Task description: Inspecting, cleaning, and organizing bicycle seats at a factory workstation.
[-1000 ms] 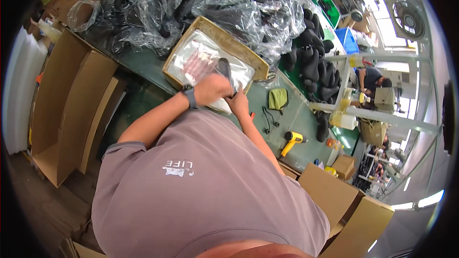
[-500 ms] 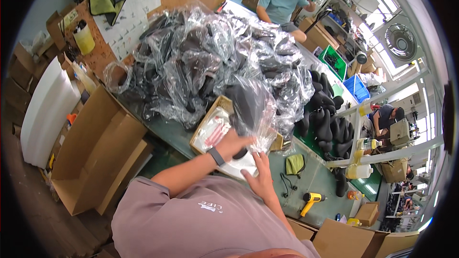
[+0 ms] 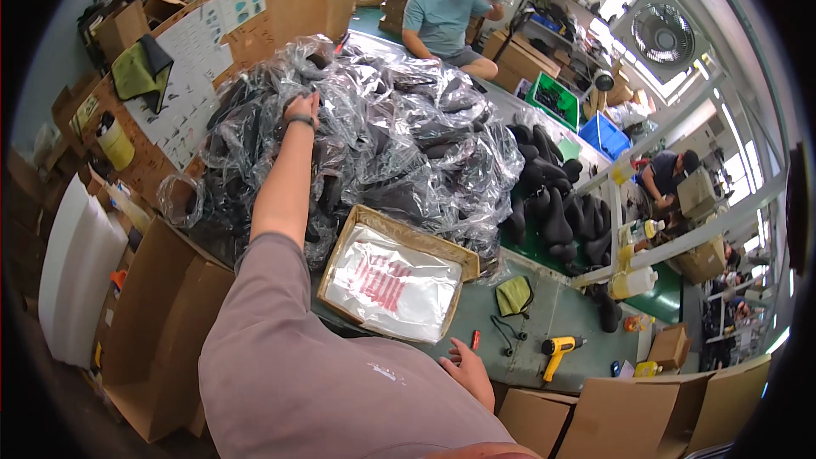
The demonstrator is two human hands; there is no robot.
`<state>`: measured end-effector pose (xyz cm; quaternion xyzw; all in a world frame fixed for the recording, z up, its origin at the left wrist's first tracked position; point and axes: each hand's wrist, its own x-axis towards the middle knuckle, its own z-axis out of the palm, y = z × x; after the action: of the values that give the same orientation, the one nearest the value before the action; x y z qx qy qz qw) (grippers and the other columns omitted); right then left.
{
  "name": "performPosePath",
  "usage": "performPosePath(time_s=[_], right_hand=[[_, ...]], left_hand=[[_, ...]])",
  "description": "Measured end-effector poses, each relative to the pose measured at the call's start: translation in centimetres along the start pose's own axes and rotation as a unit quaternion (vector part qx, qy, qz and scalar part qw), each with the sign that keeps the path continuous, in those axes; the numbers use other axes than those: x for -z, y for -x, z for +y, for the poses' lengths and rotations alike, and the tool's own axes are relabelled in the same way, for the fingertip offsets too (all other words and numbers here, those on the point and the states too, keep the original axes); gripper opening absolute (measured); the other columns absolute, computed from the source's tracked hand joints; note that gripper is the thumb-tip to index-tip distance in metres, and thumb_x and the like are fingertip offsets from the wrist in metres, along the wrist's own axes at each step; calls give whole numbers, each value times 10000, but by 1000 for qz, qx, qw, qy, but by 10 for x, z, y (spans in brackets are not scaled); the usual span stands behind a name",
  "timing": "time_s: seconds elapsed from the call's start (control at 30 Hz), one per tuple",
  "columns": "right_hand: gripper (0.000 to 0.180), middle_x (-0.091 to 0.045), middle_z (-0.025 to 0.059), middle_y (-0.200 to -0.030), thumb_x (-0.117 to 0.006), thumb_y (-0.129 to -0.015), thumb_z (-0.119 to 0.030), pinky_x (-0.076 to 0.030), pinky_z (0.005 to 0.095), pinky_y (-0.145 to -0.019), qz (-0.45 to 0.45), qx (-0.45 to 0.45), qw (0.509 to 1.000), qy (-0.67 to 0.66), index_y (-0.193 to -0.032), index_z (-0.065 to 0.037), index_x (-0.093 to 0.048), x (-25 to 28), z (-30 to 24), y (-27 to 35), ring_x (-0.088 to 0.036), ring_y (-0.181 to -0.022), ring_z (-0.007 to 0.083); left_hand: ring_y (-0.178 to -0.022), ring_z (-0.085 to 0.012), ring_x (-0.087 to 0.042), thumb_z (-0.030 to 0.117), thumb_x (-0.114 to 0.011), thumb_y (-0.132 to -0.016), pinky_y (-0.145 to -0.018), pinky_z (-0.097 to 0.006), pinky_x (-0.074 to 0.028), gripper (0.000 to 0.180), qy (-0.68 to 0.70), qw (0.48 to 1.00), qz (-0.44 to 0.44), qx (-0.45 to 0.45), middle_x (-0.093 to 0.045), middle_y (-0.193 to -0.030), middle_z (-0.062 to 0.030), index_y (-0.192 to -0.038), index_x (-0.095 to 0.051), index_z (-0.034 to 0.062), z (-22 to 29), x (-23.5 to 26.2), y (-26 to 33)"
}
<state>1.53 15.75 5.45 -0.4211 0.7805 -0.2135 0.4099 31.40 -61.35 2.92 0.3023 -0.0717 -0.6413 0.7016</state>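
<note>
The left hand (image 3: 302, 110) is stretched far out over the desk (image 3: 561, 314) and lies on top of a big heap of black parts wrapped in clear plastic bags (image 3: 399, 136); its fingers curl down into the plastic, closed on a fold of a bag near the top left of the heap. A dark band sits on that wrist. The right hand (image 3: 470, 370) rests low at the near edge of the green desk, fingers spread and flat, holding nothing. Between the two hands, just in front of the heap, stands a shallow cardboard tray (image 3: 398, 276) filled with flat clear bags printed in red. To the right of the tray lie a folded green cloth (image 3: 514, 295), a black cord and a yellow tool (image 3: 561, 348). More bare black parts (image 3: 552, 204) are piled right of the heap. An open cardboard box (image 3: 161, 323) stands at the left of the desk.
</note>
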Motion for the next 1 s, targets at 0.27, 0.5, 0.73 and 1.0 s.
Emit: performPosePath(time_s=[0.27,0.5,0.73,1.0], right_hand=[[766,-761,282,-1304,-846,-923,-439,-591,524,-1046,-41,-94,992,67,-1521,-17,-621,-4,127,-14,-732,-1217,466],[730,-726,297,-1370,-810,-929,-421,-561,525,-1088,-11,-98,992,80,-1487,14,-629,102,225,-116,-699,-1276,465],[889,-653,357,-1455,-867,-876,-394,-533,523,-1138,205,-67,976,-5,-1576,15,-503,219,305,-340,-647,-1349,500],[1430,-528,244,-1626,-948,-849,-153,-585,559,-1090,351,-247,749,-505,-1783,-117,134,387,386,-496,-593,-1422,401]], left_hand=[[-778,-81,-644,98,-687,-1095,-728,-281,-555,108,-434,827,-250,-254,-754,-1030,-41,-1176,-715,32,-173,140,352],[-1033,-376,-775,255,-763,-1010,-886,-474,-612,343,-621,390,-674,93,-816,-1133,-138,-1337,-763,148,-233,208,562],[-1077,-321,-800,224,-781,-1011,-902,-443,-624,391,-762,295,-574,54,-814,-1249,-134,-1383,-737,112,-246,177,577],[-1047,-316,-807,225,-761,-1046,-909,-434,-626,432,-817,403,-384,149,-812,-1264,-144,-1449,-702,82,-265,173,626]])
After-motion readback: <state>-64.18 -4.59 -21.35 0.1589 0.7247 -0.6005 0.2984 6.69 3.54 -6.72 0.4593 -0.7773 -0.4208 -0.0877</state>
